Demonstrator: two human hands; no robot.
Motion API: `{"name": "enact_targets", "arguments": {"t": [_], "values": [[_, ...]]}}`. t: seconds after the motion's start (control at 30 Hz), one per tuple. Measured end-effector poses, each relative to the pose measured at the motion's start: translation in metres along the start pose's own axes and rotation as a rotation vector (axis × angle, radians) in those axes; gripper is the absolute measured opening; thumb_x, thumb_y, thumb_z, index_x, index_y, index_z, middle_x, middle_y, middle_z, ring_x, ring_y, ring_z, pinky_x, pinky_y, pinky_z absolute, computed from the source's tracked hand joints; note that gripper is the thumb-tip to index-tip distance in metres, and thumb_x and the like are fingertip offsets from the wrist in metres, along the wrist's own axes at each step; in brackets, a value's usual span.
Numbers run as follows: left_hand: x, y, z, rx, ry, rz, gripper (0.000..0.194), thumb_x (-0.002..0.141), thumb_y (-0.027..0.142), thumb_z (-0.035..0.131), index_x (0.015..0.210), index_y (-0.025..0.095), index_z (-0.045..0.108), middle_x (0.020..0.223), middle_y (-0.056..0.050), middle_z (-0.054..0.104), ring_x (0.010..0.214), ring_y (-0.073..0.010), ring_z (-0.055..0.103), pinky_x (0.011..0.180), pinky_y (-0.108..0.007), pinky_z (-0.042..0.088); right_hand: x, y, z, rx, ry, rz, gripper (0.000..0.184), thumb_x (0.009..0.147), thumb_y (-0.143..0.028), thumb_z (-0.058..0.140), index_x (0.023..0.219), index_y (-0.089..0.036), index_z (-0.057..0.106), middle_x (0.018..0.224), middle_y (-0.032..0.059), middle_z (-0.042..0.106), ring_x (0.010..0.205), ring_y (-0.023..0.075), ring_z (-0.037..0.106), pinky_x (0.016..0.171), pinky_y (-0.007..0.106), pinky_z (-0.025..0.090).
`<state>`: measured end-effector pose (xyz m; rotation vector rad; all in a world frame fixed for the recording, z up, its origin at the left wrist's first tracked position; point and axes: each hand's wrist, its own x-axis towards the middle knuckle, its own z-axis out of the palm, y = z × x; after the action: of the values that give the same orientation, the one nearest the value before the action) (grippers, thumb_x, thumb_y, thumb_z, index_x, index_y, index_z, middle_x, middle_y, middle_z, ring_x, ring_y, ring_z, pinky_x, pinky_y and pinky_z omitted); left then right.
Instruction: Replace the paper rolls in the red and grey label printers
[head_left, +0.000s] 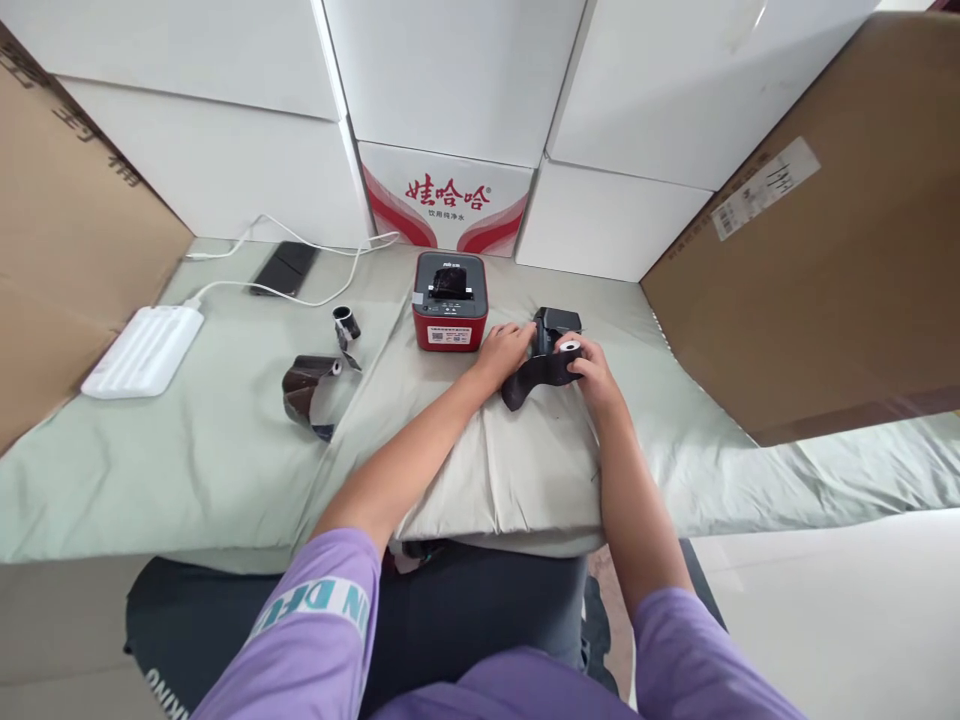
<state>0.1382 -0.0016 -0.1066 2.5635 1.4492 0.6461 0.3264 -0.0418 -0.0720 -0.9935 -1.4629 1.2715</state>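
Note:
Near the middle right of the cloth stands a small black device (561, 318) with a raised, lid-like part. My left hand (504, 357) grips its left side with the fingertips. On the near right side my right hand (595, 375) is closed around a roll of black strip (548, 372) with a white core end. The loose end of the strip curls down to the left, in front of the device. Whether the roll sits partly inside the device is hidden by my fingers.
To the left stand a red and black box-shaped printer (451, 310), a small black roll (346, 322), a partly unrolled black roll (306, 385), a dark phone (286, 268) and a white power strip (144, 350) with cable. Cardboard boxes (840, 240) flank the cloth; white boxes (450, 70) back it.

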Motion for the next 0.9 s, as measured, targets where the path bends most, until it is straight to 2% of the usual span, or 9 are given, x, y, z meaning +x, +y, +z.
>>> {"name": "enact_targets", "arguments": {"t": [0.13,0.2,0.3,0.43,0.57,0.63,0.73,0.8,0.9], "values": [[0.001,-0.003,-0.002,-0.061,-0.027,-0.004,0.057,0.089,0.007,0.046,0.145,0.021,0.051,0.158,-0.009,0.051,0.133,-0.0255,0.054,0.108,-0.042,0.046,-0.002,-0.005,0.002,0.050,-0.006,0.018,0.026,0.053,-0.024,0.054,0.077,-0.022,0.063,0.062,-0.0030,0.053,0.045,0.0125,0.043,0.040,0.026,0.033],[0.002,-0.006,-0.004,-0.117,-0.038,-0.011,0.062,0.086,0.006,0.045,0.147,0.022,0.050,0.164,-0.006,0.043,0.137,-0.0248,0.050,0.110,-0.044,0.046,-0.003,-0.006,0.009,0.046,-0.055,0.026,0.026,0.052,-0.025,0.053,0.075,-0.021,0.064,0.062,-0.0015,0.054,0.051,0.0135,0.045,0.045,0.026,0.034],[0.007,-0.010,-0.005,-0.241,-0.029,-0.003,0.067,0.084,0.006,0.042,0.148,0.023,0.051,0.163,-0.003,0.045,0.141,-0.0223,0.047,0.116,-0.043,0.042,-0.003,-0.001,0.024,0.066,-0.225,0.052,0.027,0.051,-0.025,0.053,0.074,-0.019,0.067,0.070,0.0021,0.062,0.066,0.0160,0.052,0.057,0.027,0.038],[0.032,-0.015,-0.006,-0.363,-0.005,-0.007,0.072,0.083,0.006,0.040,0.152,0.021,0.049,0.159,-0.005,0.050,0.138,-0.0197,0.052,0.118,-0.040,0.042,0.005,0.015,0.039,0.187,-0.538,0.234,0.031,0.049,-0.022,0.055,0.077,-0.017,0.068,0.072,0.0028,0.065,0.069,0.0160,0.055,0.060,0.025,0.039],[0.062,-0.010,-0.013,-0.453,0.003,-0.060,0.073,0.086,0.007,0.041,0.158,0.016,0.038,0.152,-0.011,0.057,0.122,-0.0169,0.064,0.109,-0.032,0.049,0.013,0.030,0.035,0.344,-0.521,0.307,0.034,0.048,-0.021,0.056,0.079,-0.015,0.068,0.076,0.0022,0.063,0.066,0.0136,0.055,0.057,0.022,0.039],[0.071,-0.003,-0.019,-0.378,0.024,-0.101,0.067,0.087,0.009,0.043,0.154,0.018,0.045,0.146,-0.011,0.063,0.118,-0.0191,0.067,0.103,-0.034,0.052,0.015,0.033,0.032,0.394,-0.515,0.327,0.034,0.049,-0.020,0.056,0.080,-0.015,0.068,0.075,0.0020,0.063,0.064,0.0131,0.055,0.055,0.022,0.040],[0.078,0.011,-0.029,-0.132,0.134,-0.105,0.042,0.093,0.016,0.045,0.126,0.021,0.069,0.129,-0.011,0.072,0.112,-0.0262,0.069,0.095,-0.041,0.054,0.018,0.035,0.031,0.431,-0.518,0.346,0.035,0.049,-0.019,0.056,0.082,-0.016,0.066,0.074,0.0013,0.063,0.064,0.0132,0.055,0.055,0.022,0.043],[0.086,0.020,-0.033,-0.001,0.075,-0.044,0.031,0.093,0.019,0.050,0.108,0.021,0.076,0.118,-0.012,0.074,0.107,-0.0291,0.070,0.091,-0.043,0.054,0.018,0.035,0.031,0.439,-0.513,0.351,0.035,0.049,-0.019,0.056,0.083,-0.016,0.064,0.075,0.0012,0.063,0.065,0.0136,0.056,0.057,0.022,0.045],[0.109,0.028,-0.030,0.096,-0.187,0.043,0.017,0.081,0.018,0.069,0.095,0.018,0.080,0.105,-0.013,0.077,0.102,-0.0308,0.070,0.091,-0.044,0.054,0.018,0.035,0.032,0.448,-0.491,0.352,0.031,0.049,-0.020,0.056,0.080,-0.018,0.060,0.074,0.0014,0.061,0.063,0.0136,0.055,0.054,0.022,0.044]]}}
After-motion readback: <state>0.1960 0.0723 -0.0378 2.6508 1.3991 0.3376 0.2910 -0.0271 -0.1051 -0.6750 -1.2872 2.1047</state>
